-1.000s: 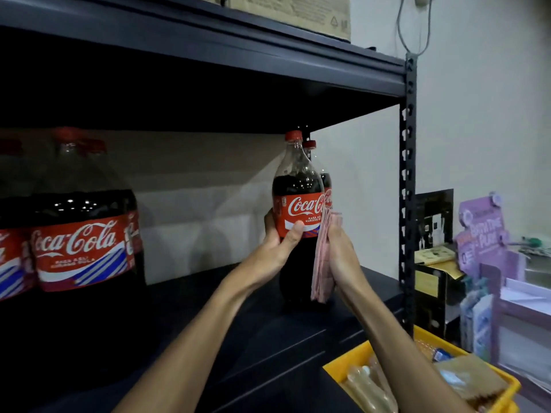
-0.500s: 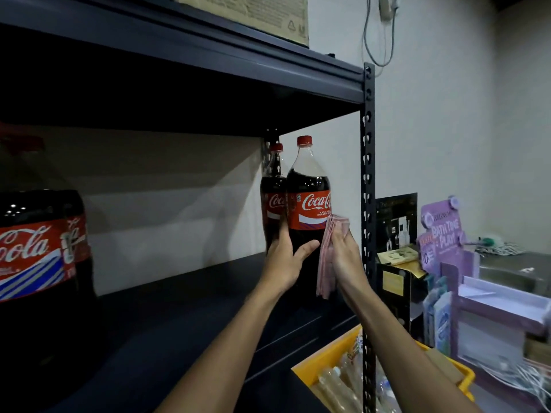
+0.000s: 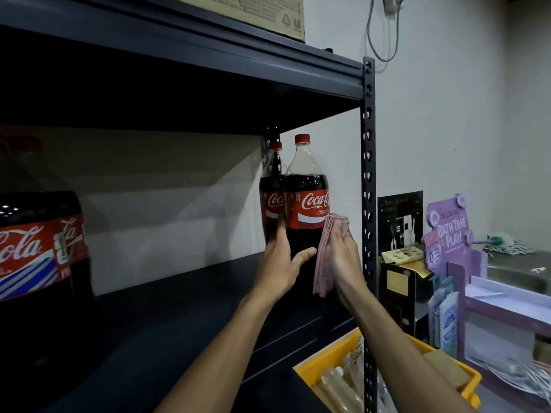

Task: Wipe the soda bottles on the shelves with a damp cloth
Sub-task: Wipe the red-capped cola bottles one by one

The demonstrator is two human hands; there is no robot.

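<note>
Two large cola bottles [image 3: 35, 248] stand at the near left of the dark shelf [image 3: 179, 293], well apart from a second pair at its far right end. There the left hand [image 3: 280, 263] grips the lower body of the front bottle [image 3: 307, 210], thumb across its front and fingers curled in beside the rear bottle [image 3: 269, 204]. A folded pink cloth [image 3: 325, 257] lies against the front bottle's right side, held there by the right hand [image 3: 343, 257], just left of the upright post [image 3: 368, 174], with a yellow bin [image 3: 328, 362] below.

Shelf [image 3: 179, 299] open left of front bottle [image 3: 307, 210]; post [image 3: 368, 174] close right.
</note>
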